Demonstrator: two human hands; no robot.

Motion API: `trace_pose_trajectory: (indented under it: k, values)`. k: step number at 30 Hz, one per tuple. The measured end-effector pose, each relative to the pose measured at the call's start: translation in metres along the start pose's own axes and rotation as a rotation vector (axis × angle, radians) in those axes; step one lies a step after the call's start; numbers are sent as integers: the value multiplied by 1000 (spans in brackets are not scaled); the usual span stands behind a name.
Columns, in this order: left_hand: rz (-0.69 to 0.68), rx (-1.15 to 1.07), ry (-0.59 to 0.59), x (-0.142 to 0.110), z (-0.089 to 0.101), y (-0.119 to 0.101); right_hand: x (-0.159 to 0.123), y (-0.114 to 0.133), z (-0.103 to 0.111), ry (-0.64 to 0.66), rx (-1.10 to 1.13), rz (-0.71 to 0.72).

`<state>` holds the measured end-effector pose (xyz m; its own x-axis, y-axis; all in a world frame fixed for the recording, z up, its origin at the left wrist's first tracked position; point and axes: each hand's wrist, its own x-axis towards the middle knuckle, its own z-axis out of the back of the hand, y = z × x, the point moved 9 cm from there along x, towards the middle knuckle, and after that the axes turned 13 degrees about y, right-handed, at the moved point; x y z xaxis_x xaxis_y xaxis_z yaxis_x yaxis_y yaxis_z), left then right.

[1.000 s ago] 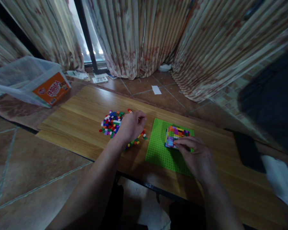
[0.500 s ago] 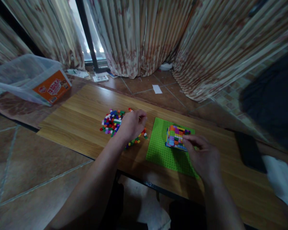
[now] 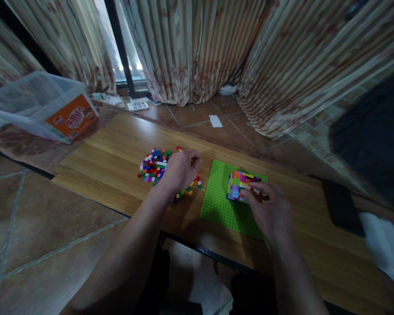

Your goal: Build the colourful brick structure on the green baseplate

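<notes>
Many small coloured toy bricks lie in a loose pile on the wooden table. Over the right part of that pile is my left hand, its fingers curled together; whatever they may hold is hidden. A green studded baseplate lies to the right, bearing a low multicoloured brick structure. My right hand reaches over the structure's right side, thumb and forefinger close together at its top. Between those fingertips I cannot make out a separate brick. The hand covers part of the structure and the plate's right edge.
A clear plastic bin with an orange label stands at the left. A dark flat object and a white crumpled item lie at the right. Beyond the wooden table, papers lie on the tiled floor near the curtains.
My right hand has shifted left across the top of the brick structure, its fingertips now farther over it. My left hand stays almost in place above the pile.
</notes>
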<state>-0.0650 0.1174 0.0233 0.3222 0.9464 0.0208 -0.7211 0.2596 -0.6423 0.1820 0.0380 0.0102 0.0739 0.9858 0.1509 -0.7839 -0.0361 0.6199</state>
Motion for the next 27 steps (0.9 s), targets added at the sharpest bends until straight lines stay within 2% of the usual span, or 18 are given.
trace_pose_trajectory:
  k: [13,22,27]
  values:
    - [2,14,4,1,-3,1,1,-1,-2,7,79,24]
    - [-5,42,6,0,-1,1,4,-6,-2,29,120,-35]
    - [9,34,2,-1,6,1,-2,-23,9,-111,284,-125]
